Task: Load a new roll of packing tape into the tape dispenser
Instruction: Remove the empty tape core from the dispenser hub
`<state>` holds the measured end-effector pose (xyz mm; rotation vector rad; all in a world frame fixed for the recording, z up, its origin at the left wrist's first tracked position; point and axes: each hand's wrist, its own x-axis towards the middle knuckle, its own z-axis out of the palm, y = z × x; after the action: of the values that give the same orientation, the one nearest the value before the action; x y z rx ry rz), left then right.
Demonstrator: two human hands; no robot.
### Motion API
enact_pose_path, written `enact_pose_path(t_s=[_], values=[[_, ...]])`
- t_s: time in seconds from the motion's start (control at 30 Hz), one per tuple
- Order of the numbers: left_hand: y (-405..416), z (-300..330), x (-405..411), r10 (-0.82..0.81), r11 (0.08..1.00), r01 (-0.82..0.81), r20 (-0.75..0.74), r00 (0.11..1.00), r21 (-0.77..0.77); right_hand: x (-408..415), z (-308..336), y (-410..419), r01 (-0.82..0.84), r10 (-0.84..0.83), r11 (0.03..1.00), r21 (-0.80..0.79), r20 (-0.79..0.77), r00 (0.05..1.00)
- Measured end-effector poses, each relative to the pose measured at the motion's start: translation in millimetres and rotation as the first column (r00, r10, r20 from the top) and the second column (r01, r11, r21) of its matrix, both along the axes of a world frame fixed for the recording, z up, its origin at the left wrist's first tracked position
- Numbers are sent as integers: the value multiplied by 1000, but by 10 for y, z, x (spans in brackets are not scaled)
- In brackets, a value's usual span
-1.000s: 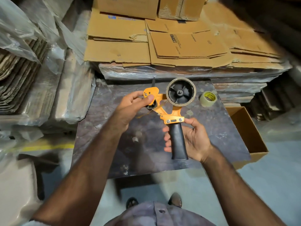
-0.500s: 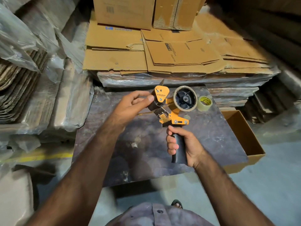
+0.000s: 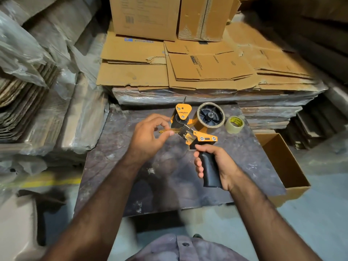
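Observation:
An orange tape dispenser with a black handle is held above the dark table. My right hand grips the handle. A thin brown roll, nearly a bare core, sits on the dispenser's black wheel. My left hand pinches a narrow strip of tape at the dispenser's front, by the black roller and toothed blade. A fuller roll of clear tape lies on the table just right of the dispenser.
Flattened cardboard sheets are stacked on wrapped bundles behind the table, with closed boxes on top. An open cardboard box stands at the table's right edge. Plastic-wrapped stacks crowd the left side.
The dispenser has turned so its blade side faces me. My right hand closed fully round the handle. My left hand shifted from the orange plate to pinching the tape strip.

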<state>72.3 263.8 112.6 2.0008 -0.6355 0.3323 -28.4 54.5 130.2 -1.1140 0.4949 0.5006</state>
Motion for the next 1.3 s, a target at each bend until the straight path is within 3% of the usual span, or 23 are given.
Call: enact_pose_path(t_s=[0.2,0.4,0.53,0.83,0.9,1.0,1.1,1.2,1.3], values=[[-296,78,-32,-31,997,32,-19,999,65,34,23,-259,36,-35,999,17,-56,998],[-527,370,35,-143,986,159,-228,963,52,-90,24,-591,-19,22,998,57,-64,998],[-691,565,61,-182,975,209,-274,944,71,-155,17,-784,-36,41,996,76,-69,997],[-876,610,43,-111,990,137,-395,912,37,-251,9,-1113,-65,75,988,137,-68,995],[-846,578,48,17,992,26,-333,943,125,-250,4,-1179,-48,59,990,131,-84,995],[-840,495,-56,215,945,-189,-75,974,266,-220,-23,-1280,-25,35,995,93,-107,994],[-1074,326,-337,67,966,-101,147,987,238,-175,-62,-1353,-35,42,997,63,-118,992],[-1416,118,-529,21,973,-50,129,991,225,-127,-102,-1385,-68,71,997,36,-103,992],[-1582,9,-577,121,935,-150,108,987,322,-83,-152,-1372,-117,118,993,12,-86,989]])
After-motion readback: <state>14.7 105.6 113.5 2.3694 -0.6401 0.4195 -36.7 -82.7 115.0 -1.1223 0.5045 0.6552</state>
